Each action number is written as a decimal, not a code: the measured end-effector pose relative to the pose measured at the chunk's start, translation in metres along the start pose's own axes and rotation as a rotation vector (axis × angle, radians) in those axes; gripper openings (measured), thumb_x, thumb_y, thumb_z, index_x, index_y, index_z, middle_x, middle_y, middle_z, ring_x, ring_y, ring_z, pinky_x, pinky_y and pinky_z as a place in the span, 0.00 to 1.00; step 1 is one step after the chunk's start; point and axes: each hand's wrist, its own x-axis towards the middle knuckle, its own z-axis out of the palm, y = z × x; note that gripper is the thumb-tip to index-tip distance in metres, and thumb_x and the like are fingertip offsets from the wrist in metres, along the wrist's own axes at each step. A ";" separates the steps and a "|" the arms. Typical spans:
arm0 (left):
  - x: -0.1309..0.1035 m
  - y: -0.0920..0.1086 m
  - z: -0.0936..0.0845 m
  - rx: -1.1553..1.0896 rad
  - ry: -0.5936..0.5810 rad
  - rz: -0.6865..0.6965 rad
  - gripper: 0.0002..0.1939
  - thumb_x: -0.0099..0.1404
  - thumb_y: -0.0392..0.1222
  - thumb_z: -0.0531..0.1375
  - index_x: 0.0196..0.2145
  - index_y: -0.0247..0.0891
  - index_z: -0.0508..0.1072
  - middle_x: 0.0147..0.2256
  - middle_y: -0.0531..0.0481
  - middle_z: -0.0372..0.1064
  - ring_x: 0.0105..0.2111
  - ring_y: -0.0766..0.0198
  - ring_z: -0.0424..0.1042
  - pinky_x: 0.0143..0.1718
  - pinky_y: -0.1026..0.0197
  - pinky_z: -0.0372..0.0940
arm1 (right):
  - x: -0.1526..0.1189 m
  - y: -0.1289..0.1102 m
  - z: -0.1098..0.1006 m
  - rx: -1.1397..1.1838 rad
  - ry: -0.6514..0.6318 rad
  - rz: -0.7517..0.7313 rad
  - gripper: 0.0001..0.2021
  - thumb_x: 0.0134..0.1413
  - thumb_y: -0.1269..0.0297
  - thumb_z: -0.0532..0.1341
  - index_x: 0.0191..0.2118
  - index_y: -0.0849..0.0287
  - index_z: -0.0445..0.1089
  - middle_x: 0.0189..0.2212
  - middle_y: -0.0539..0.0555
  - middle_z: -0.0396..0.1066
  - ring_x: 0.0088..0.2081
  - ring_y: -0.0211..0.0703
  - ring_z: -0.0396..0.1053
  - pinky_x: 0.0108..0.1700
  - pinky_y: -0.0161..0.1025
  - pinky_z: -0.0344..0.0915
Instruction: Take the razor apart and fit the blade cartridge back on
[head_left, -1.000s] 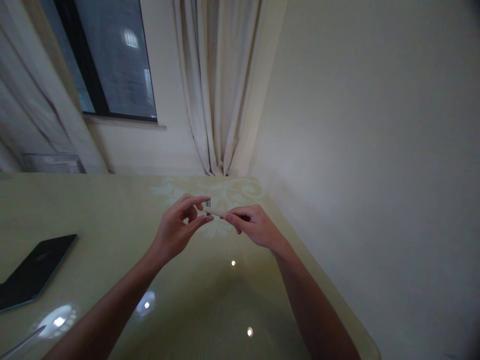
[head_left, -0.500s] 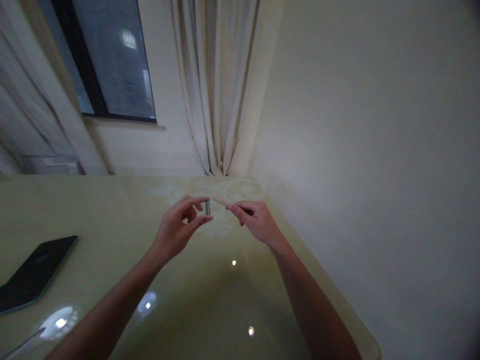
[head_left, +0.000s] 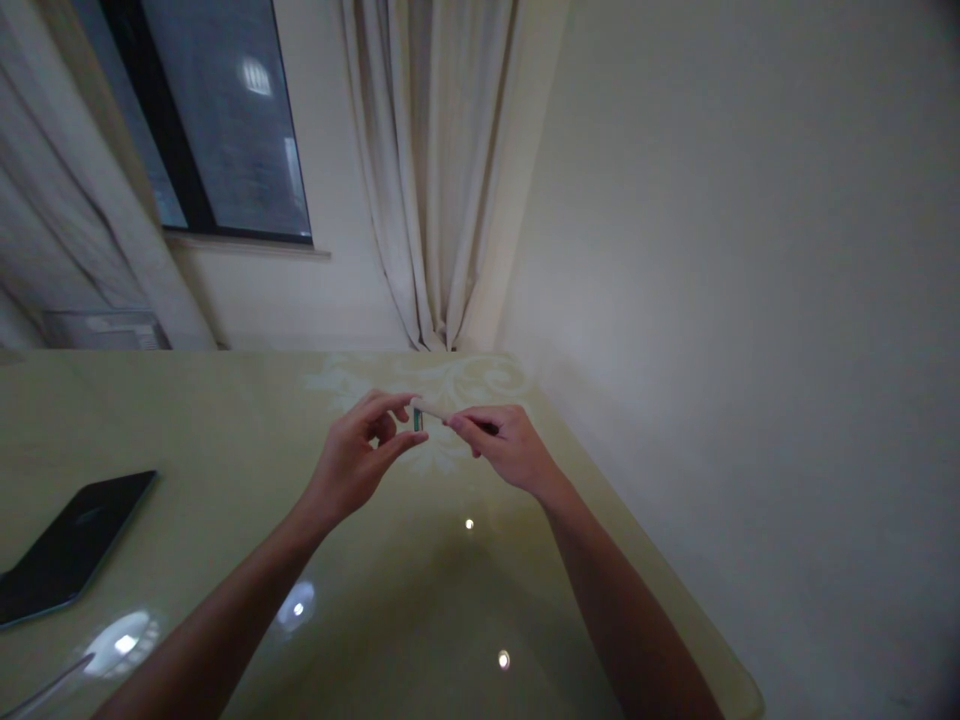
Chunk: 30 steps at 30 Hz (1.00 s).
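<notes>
Between the thumb and index finger of my left hand (head_left: 360, 450) is a small green piece (head_left: 418, 418), held upright by its ends above the table. My right hand (head_left: 502, 440) pinches a thin, pale stick (head_left: 431, 408), which points left. The stick's far tip overlaps the upper end of the green piece, close to my left index fingertip; whether they touch is too small to tell.
A dark, flat tablet-like object (head_left: 79, 540) lies at the left of the glossy pale table (head_left: 225, 430). A thin cable or rod (head_left: 52, 687) enters at the lower left. Curtains, a window and a wall stand beyond and to the right.
My right hand has moved slightly left, bringing the stick's tip from just beside the green piece to over its upper end. My left hand has barely moved.
</notes>
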 end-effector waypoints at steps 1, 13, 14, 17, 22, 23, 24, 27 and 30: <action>0.000 0.000 0.000 0.002 0.002 0.000 0.18 0.63 0.41 0.73 0.51 0.44 0.83 0.32 0.55 0.71 0.25 0.70 0.66 0.27 0.67 0.65 | 0.000 0.000 -0.001 -0.014 0.012 0.009 0.23 0.72 0.49 0.61 0.32 0.61 0.81 0.20 0.48 0.67 0.24 0.36 0.62 0.28 0.35 0.54; 0.000 0.002 -0.002 0.001 0.001 0.014 0.18 0.63 0.40 0.73 0.51 0.45 0.83 0.34 0.55 0.71 0.25 0.71 0.66 0.28 0.67 0.65 | 0.001 -0.002 0.000 0.012 0.021 0.019 0.22 0.71 0.49 0.62 0.31 0.61 0.79 0.20 0.48 0.67 0.24 0.36 0.62 0.28 0.35 0.53; 0.000 0.002 -0.002 0.002 -0.001 0.010 0.17 0.63 0.40 0.73 0.51 0.45 0.83 0.34 0.55 0.71 0.25 0.71 0.66 0.28 0.67 0.65 | 0.000 -0.003 0.000 0.016 0.026 0.023 0.22 0.71 0.49 0.62 0.31 0.61 0.80 0.20 0.48 0.67 0.24 0.36 0.62 0.28 0.35 0.53; 0.000 0.003 -0.002 0.002 -0.001 -0.001 0.18 0.63 0.41 0.73 0.52 0.45 0.83 0.34 0.55 0.71 0.25 0.71 0.65 0.28 0.66 0.65 | -0.001 -0.005 0.000 0.046 -0.029 -0.006 0.24 0.72 0.49 0.61 0.28 0.61 0.77 0.20 0.48 0.68 0.24 0.36 0.63 0.29 0.34 0.55; 0.001 0.006 -0.002 0.021 0.015 0.013 0.17 0.64 0.42 0.73 0.51 0.45 0.83 0.35 0.54 0.72 0.25 0.70 0.66 0.28 0.66 0.65 | -0.001 -0.005 0.000 0.033 0.028 0.026 0.23 0.71 0.47 0.62 0.34 0.61 0.81 0.20 0.48 0.68 0.24 0.37 0.63 0.28 0.35 0.53; 0.001 0.007 -0.003 0.023 0.014 0.013 0.17 0.64 0.42 0.73 0.51 0.45 0.83 0.35 0.54 0.72 0.25 0.71 0.66 0.28 0.66 0.65 | -0.001 -0.005 0.000 0.040 0.035 0.031 0.23 0.71 0.46 0.62 0.35 0.61 0.82 0.20 0.48 0.67 0.24 0.37 0.63 0.28 0.35 0.53; 0.001 0.007 -0.003 0.021 0.012 0.012 0.17 0.64 0.42 0.73 0.51 0.45 0.83 0.35 0.54 0.72 0.25 0.71 0.66 0.28 0.66 0.65 | -0.001 -0.004 0.000 0.052 0.022 0.027 0.24 0.71 0.46 0.62 0.35 0.61 0.82 0.20 0.48 0.68 0.24 0.36 0.63 0.28 0.35 0.53; 0.001 0.008 -0.003 0.009 0.019 0.004 0.18 0.64 0.42 0.73 0.51 0.46 0.83 0.35 0.54 0.72 0.25 0.70 0.66 0.28 0.66 0.65 | 0.000 -0.004 0.000 0.080 -0.058 0.000 0.26 0.71 0.45 0.61 0.33 0.61 0.82 0.21 0.49 0.69 0.25 0.37 0.64 0.30 0.35 0.56; 0.001 0.008 -0.003 0.006 0.029 0.003 0.17 0.64 0.43 0.72 0.51 0.46 0.83 0.35 0.54 0.72 0.26 0.70 0.66 0.29 0.65 0.66 | 0.000 -0.003 -0.001 0.076 -0.027 0.032 0.26 0.70 0.43 0.61 0.36 0.62 0.84 0.21 0.49 0.69 0.25 0.37 0.63 0.29 0.35 0.55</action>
